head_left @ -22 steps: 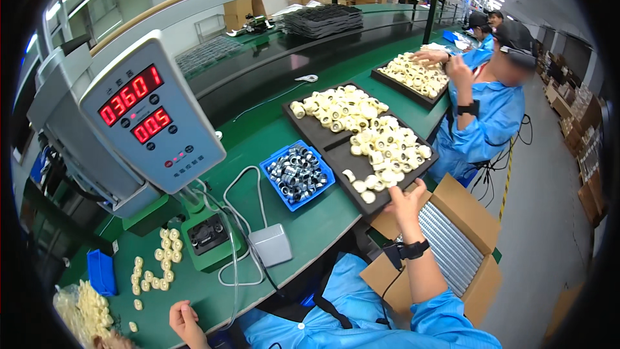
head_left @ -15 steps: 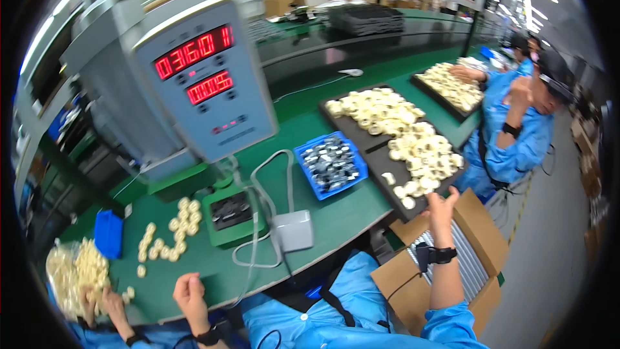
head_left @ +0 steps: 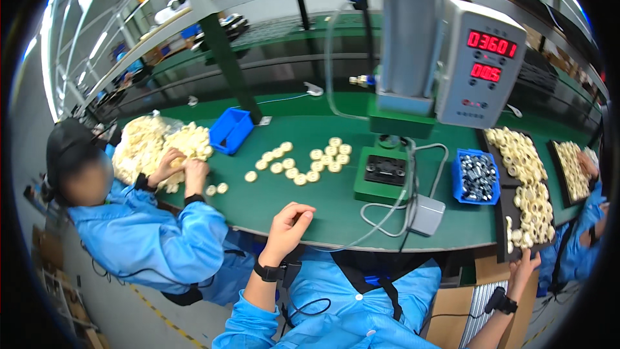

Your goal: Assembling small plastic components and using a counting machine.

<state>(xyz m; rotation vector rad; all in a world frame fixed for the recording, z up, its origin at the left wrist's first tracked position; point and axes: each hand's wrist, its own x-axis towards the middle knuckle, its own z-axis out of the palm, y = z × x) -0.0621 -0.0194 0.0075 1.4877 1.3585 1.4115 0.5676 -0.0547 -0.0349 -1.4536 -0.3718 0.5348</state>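
Observation:
My left hand [head_left: 288,227] hovers by the table's front edge, fingers curled in and the thumb alongside them. No object shows in it. Off to the right, my right hand [head_left: 520,270] grips the near edge of a black tray [head_left: 504,250]; the underside of that grip is hidden. Cream-coloured ring parts [head_left: 535,203] fill much of the tray. Left of it stands a blue bin [head_left: 478,201] of small shiny metal parts [head_left: 478,178]. Between my hands is a green press [head_left: 380,187] with a dark fixture [head_left: 385,169]. Several loose cream rings [head_left: 299,179] lie left of the press.
A co-worker in blue [head_left: 148,239] handles cream parts beside a plastic bag [head_left: 139,145] at left. Near them sits a small blue bin [head_left: 231,130]. A grey box [head_left: 427,215] with cables and a display panel [head_left: 481,68] flank the press. An open carton [head_left: 445,310] stands below right.
My view has swung left, so the press and tray appear farther right. The left hand stays curled near the table edge; the right hand remains at the tray's near edge.

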